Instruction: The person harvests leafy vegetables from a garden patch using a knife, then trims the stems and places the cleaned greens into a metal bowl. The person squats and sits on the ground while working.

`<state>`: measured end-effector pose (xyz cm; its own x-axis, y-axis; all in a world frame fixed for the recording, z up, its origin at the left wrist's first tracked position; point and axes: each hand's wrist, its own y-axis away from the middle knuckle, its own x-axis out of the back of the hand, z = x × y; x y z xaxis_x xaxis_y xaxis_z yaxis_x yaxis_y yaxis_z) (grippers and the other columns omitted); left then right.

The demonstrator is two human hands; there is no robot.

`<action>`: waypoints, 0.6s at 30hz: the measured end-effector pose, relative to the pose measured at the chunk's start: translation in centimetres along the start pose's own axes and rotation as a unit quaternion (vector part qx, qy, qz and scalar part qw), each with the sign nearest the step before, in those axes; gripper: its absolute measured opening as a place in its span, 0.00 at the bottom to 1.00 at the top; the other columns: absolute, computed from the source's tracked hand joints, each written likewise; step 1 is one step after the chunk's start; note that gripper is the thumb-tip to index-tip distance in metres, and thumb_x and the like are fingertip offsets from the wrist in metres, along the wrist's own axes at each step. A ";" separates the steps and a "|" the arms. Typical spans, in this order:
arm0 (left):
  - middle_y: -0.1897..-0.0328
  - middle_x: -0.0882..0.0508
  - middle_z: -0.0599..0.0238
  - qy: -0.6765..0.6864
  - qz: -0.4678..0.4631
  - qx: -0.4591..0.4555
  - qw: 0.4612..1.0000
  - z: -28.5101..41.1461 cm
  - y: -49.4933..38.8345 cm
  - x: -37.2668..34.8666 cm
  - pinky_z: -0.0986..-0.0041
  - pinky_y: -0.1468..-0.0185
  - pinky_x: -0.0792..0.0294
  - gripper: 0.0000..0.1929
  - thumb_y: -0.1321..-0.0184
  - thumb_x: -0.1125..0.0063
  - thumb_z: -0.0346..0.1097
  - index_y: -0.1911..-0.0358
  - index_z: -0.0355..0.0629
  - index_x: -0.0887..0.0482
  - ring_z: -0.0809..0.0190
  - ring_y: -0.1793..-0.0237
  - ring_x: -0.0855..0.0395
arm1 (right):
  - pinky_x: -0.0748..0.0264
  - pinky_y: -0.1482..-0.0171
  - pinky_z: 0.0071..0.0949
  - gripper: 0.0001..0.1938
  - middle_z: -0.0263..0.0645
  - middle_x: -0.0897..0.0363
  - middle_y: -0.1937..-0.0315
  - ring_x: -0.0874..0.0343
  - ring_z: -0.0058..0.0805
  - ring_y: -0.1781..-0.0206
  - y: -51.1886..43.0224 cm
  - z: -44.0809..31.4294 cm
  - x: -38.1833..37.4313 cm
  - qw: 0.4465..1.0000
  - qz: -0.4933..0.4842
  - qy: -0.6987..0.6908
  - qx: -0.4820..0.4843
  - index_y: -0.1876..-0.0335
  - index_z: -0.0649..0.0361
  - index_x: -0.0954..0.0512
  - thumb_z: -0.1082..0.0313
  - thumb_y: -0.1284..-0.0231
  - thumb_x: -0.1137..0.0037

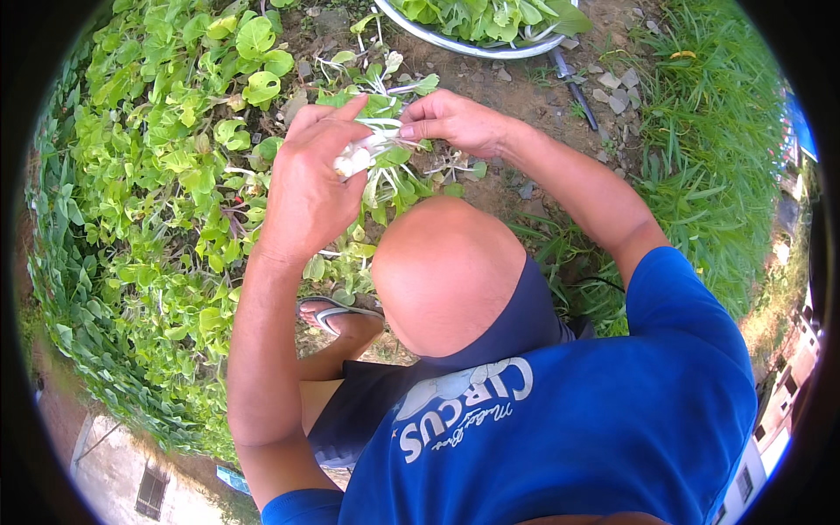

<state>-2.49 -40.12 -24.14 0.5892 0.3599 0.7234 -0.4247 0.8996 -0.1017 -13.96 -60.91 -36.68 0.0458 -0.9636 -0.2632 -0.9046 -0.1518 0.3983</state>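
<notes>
My left hand grips a small bunch of leafy greens by its pale stem ends, which point back toward me. Its leaves spread away from the palm. The thumb and fingertips of my right hand pinch the white stalks of the same bunch from the other side. Below and around both hands, loose leaves and pale stalks lie on the soil. My fingers hide part of the bunch.
A metal basin of picked greens stands ahead. A knife lies beside it, near small stones. Leafy greens grow thickly at left, narrow-leaved plants at right. My bent knee rises below the hands.
</notes>
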 end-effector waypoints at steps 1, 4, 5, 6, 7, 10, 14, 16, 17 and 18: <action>0.41 0.13 0.50 -0.021 -0.017 -0.023 0.999 -0.4 -0.5 0.1 0.62 0.40 0.25 0.15 0.51 0.35 0.17 0.57 0.35 0.14 0.49 0.45 0.17 | 0.31 0.49 0.23 0.11 0.28 0.17 0.64 0.26 0.15 0.59 -0.2 -0.5 -0.3 1.000 -0.017 0.008 -0.002 0.56 0.65 0.16 0.63 0.28 0.39; 0.50 0.11 0.49 -0.021 -0.156 0.101 0.982 -1.3 -2.2 0.1 0.61 0.46 0.24 0.13 0.49 0.32 0.22 0.58 0.34 0.15 0.46 0.53 0.14 | 0.32 0.53 0.22 0.13 0.27 0.18 0.66 0.28 0.15 0.60 -0.9 -0.9 -0.5 0.997 -0.067 0.025 -0.001 0.57 0.64 0.15 0.60 0.28 0.39; 0.52 0.11 0.48 -0.009 -0.216 0.164 0.963 -1.4 -2.6 0.2 0.61 0.47 0.24 0.13 0.48 0.32 0.24 0.58 0.34 0.15 0.46 0.55 0.14 | 0.32 0.54 0.22 0.13 0.27 0.19 0.67 0.28 0.15 0.61 -1.0 -1.0 -0.6 0.995 -0.080 0.053 -0.014 0.57 0.64 0.15 0.60 0.28 0.39; 0.60 0.11 0.51 -0.018 -0.252 0.191 0.948 -1.6 -2.8 0.1 0.61 0.51 0.24 0.14 0.49 0.29 0.27 0.57 0.34 0.15 0.50 0.61 0.13 | 0.32 0.56 0.22 0.13 0.26 0.19 0.68 0.29 0.14 0.62 -0.9 -1.3 -0.8 0.992 -0.092 0.081 -0.026 0.57 0.64 0.15 0.59 0.28 0.39; 0.62 0.11 0.52 -0.002 -0.260 0.196 0.946 -2.1 -2.8 0.0 0.62 0.53 0.24 0.15 0.49 0.28 0.28 0.57 0.34 0.15 0.53 0.62 0.14 | 0.33 0.58 0.22 0.14 0.26 0.20 0.69 0.30 0.14 0.63 -1.0 -1.4 -0.9 0.988 -0.104 0.108 -0.038 0.58 0.64 0.15 0.59 0.28 0.39; 0.67 0.12 0.55 0.043 -0.266 0.198 0.942 -3.9 -2.7 -0.6 0.64 0.56 0.24 0.16 0.49 0.27 0.30 0.56 0.34 0.14 0.58 0.65 0.15 | 0.38 0.71 0.27 0.14 0.25 0.28 0.77 0.36 0.15 0.73 -1.7 -0.8 -1.0 0.978 -0.120 0.172 0.005 0.59 0.64 0.15 0.59 0.28 0.40; 0.71 0.13 0.56 0.080 -0.289 0.236 0.924 -4.9 -2.1 -1.4 0.66 0.60 0.24 0.15 0.48 0.27 0.33 0.59 0.33 0.12 0.61 0.70 0.17 | 0.38 0.74 0.28 0.12 0.27 0.29 0.81 0.35 0.16 0.77 -1.7 -0.8 -2.0 0.974 -0.108 0.200 0.010 0.62 0.66 0.15 0.63 0.32 0.43; 0.72 0.12 0.49 0.081 -0.287 0.256 0.919 -5.4 -2.0 -2.0 0.63 0.60 0.22 0.11 0.49 0.31 0.35 0.67 0.34 0.10 0.54 0.71 0.13 | 0.36 0.75 0.29 0.13 0.30 0.28 0.83 0.32 0.18 0.78 -1.8 -1.6 -3.0 0.975 -0.068 0.211 -0.017 0.66 0.68 0.17 0.64 0.36 0.45; 0.73 0.12 0.51 0.064 -0.275 0.256 0.924 -5.5 -2.0 -2.1 0.64 0.61 0.23 0.11 0.48 0.31 0.35 0.66 0.34 0.10 0.58 0.72 0.15 | 0.36 0.75 0.29 0.13 0.31 0.28 0.84 0.32 0.18 0.79 -2.2 -1.7 -3.2 0.977 -0.051 0.208 -0.021 0.68 0.69 0.17 0.64 0.36 0.45; 0.75 0.13 0.53 0.048 -0.264 0.257 0.929 -5.6 -2.1 -2.3 0.65 0.62 0.24 0.12 0.47 0.31 0.35 0.65 0.33 0.10 0.62 0.73 0.17 | 0.36 0.76 0.30 0.14 0.31 0.28 0.84 0.31 0.18 0.79 -2.5 -1.6 -3.5 0.978 -0.034 0.202 -0.026 0.69 0.69 0.17 0.64 0.36 0.45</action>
<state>0.91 -41.45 -29.41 0.8567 -0.0551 0.5129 -0.3161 0.7297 0.6064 -11.13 -57.49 -35.35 0.2789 -0.9574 0.0747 -0.8712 -0.2195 0.4392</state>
